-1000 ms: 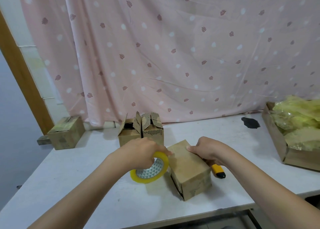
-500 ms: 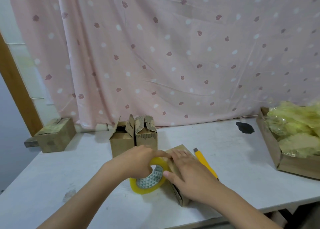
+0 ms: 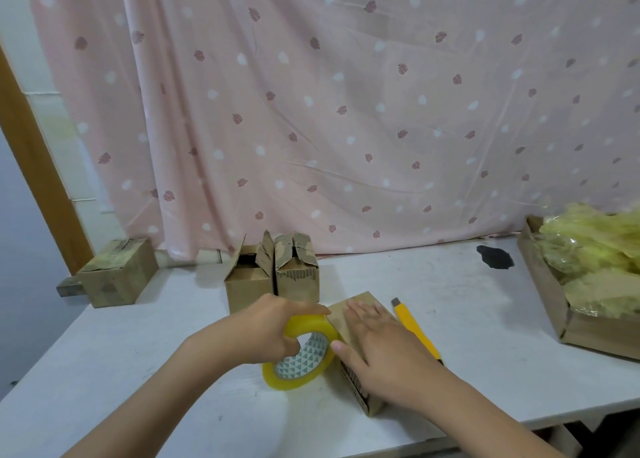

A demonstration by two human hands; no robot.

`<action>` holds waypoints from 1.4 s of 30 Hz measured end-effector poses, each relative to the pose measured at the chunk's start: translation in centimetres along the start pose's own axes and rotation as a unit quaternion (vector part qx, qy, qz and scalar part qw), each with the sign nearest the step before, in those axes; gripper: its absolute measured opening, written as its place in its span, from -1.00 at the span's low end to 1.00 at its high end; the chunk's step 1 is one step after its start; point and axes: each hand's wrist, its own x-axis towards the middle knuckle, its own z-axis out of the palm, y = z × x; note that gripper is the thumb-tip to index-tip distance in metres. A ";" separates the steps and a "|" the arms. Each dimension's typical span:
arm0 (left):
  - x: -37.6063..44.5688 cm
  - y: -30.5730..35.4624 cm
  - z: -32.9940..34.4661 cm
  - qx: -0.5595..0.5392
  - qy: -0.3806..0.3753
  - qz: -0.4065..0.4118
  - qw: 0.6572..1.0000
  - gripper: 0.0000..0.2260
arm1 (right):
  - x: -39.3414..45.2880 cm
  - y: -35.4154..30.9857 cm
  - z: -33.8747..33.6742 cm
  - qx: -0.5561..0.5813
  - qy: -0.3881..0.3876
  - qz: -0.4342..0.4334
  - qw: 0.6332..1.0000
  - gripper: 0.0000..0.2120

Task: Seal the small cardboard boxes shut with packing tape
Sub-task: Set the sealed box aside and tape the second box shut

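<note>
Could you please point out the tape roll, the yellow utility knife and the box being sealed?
tape roll [image 3: 313, 325], head view, top outer band.
yellow utility knife [image 3: 410, 324], head view, upper handle.
box being sealed [image 3: 363, 300], head view, bare top face.

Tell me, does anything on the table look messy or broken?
Yes. A dark stain marks the table at the back right. The right one of the two open boxes has torn, ragged flaps, its wavy inner layer showing.

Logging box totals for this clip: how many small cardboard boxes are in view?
4: one under the right hand, two open-flapped boxes side by side behind the hands, and one at the table's far left edge. The large tray at right isn't counted.
</note>
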 end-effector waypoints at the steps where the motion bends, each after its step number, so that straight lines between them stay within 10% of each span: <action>1: 0.0 0.1 -0.2 0.013 -0.009 -0.004 1.000 -0.36 | 0.0 0.0 0.0 0.008 0.002 0.004 1.000 -0.29; 10: 0.4 0.5 -0.4 0.107 -0.071 -0.020 0.991 -0.28 | 0.4 0.2 -0.1 0.073 0.011 -0.006 0.997 0.00; 18: 0.3 0.4 -0.1 0.156 -0.073 -0.019 0.985 -0.27 | 0.7 -0.3 -0.9 0.186 0.035 0.084 0.978 -0.46; 25: 0.4 0.7 0.1 0.162 -0.066 -0.031 0.984 -0.29 | 4.7 -2.2 -4.3 0.109 -0.103 0.259 0.954 -0.17; 42: -0.7 0.1 -0.5 0.093 -0.028 -0.021 0.995 -0.29 | 6.4 -2.4 -7.1 0.146 -0.266 0.246 0.921 -0.19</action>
